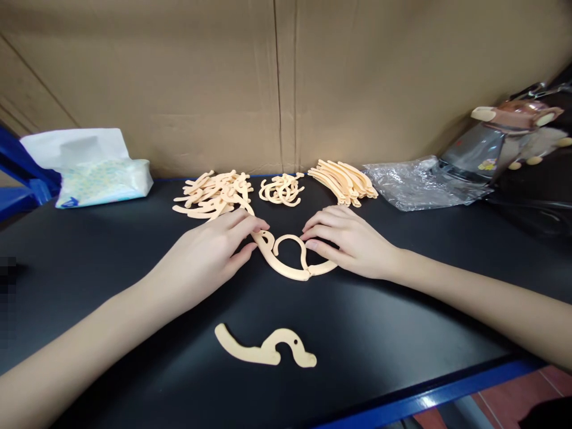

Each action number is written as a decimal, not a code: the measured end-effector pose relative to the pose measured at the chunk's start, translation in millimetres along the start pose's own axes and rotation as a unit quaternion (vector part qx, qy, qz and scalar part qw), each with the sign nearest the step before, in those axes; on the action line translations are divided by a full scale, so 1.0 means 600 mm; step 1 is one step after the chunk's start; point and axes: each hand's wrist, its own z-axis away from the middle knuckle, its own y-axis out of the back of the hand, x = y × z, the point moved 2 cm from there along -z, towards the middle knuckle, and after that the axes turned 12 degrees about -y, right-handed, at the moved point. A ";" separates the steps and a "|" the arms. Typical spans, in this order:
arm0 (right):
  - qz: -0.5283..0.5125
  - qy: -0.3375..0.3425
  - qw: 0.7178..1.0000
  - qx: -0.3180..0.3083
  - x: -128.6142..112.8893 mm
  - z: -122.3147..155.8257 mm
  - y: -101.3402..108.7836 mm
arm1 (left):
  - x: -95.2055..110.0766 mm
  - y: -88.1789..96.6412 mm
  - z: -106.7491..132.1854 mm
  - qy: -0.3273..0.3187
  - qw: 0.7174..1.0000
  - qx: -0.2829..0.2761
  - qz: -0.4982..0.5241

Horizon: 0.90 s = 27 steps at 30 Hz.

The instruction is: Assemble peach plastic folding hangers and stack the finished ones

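Note:
Pale peach plastic pieces, apparently parts of a folding clothes hanger, lie together between my hands. A curved hanger arm (286, 272) with a slotted end is at the left, and my left hand (218, 244) pinches that end between thumb and fingers. A round hook (290, 237) rises from the middle, where the left arm meets a second arm (322, 269). My right hand (351, 241) has its fingertips closed at the hook's right side, its palm hiding the second arm's far end. Nearer me, a separate curved piece (250, 353) with a small hole lies flat.
At the back sit a pile of arm pieces (218, 193), a few loose hooks (282, 190) and a stack of curved arms (343, 182). A tissue pack (105, 182) stands left. Clear plastic bag (406, 185) and bottle (478, 149) are right, before a cardboard wall (214, 77).

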 end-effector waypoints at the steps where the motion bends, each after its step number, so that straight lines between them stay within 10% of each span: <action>1: -0.005 0.004 1.000 -0.004 0.001 0.000 -0.001 | -0.001 0.000 0.000 0.008 1.000 -0.003 0.005; 8: 0.005 0.047 0.999 0.015 -0.010 0.003 0.006 | 0.010 0.003 -0.002 -0.020 1.000 0.018 0.006; 14: -0.006 0.154 0.987 0.050 -0.098 0.035 0.013 | 0.030 -0.002 -0.003 -0.108 0.993 -0.009 0.053; 27: -0.001 0.120 0.989 -0.087 -0.112 0.042 0.020 | 0.007 -0.005 -0.003 -0.061 0.997 -0.002 0.050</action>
